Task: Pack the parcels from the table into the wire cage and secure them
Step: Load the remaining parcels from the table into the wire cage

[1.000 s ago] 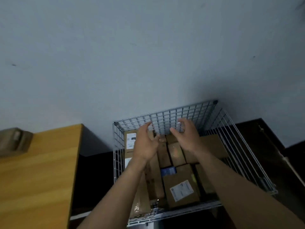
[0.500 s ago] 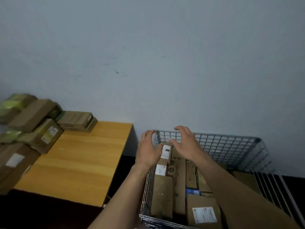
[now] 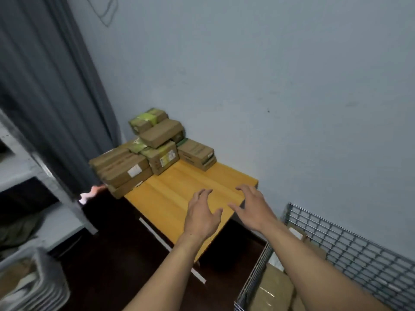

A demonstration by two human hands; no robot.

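While both hands, left (image 3: 202, 215) and right (image 3: 251, 208), hover spread and empty over the bare desk (image 3: 179, 198), likely reaching for another load, the parcels (image 3: 152, 151) sit stacked at its far end, well apart from the wire cage (image 3: 332, 241).

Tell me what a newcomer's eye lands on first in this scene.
The pile of brown parcels stacked at the far left corner of the yellow wooden table, against the wall. Next, the left hand and right hand, both empty with fingers spread over the table's near end, and the wire cage at lower right.
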